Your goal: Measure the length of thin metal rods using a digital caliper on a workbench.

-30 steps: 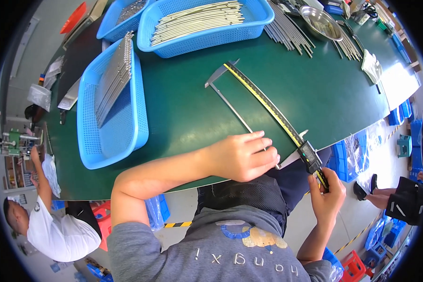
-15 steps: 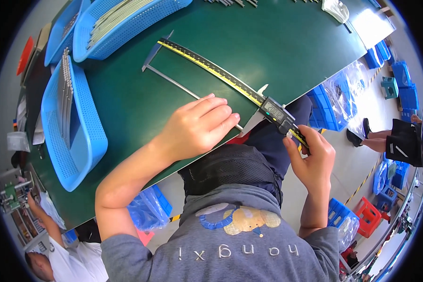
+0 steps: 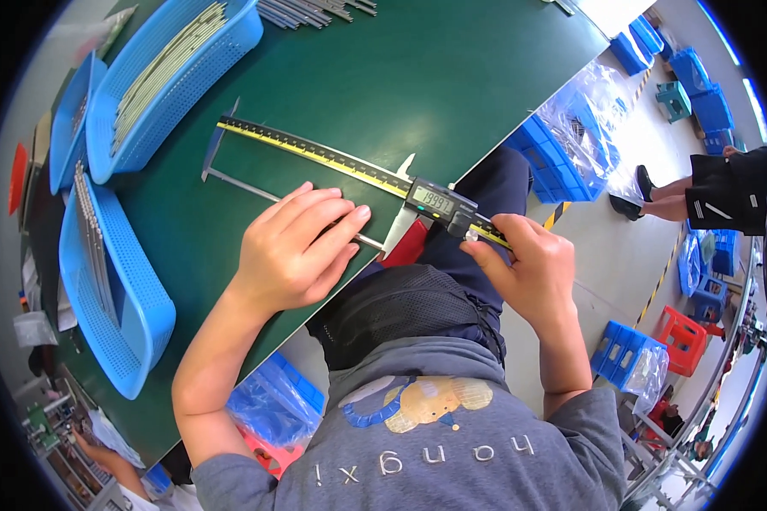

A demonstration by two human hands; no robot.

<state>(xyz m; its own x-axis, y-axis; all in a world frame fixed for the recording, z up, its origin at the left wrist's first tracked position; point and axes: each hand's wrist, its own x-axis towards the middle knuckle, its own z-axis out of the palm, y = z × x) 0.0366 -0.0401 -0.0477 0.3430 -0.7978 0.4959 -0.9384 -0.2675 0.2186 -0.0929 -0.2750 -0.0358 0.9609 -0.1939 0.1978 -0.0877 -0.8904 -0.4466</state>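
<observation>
Left fingers pinched a thin metal rod, right ones a black caliper overhanging the green tabletop; I couldn't see mid-rod.

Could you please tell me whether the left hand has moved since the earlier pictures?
Yes; judged against the nearest blue perforated basket, the left hand has moved leftward, closer to it, along the metal rod.

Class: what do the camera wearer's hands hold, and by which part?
Left hand: the metal rod, toward its lower-right end. Right hand: the digital caliper, by its beam end beyond the display.
</observation>
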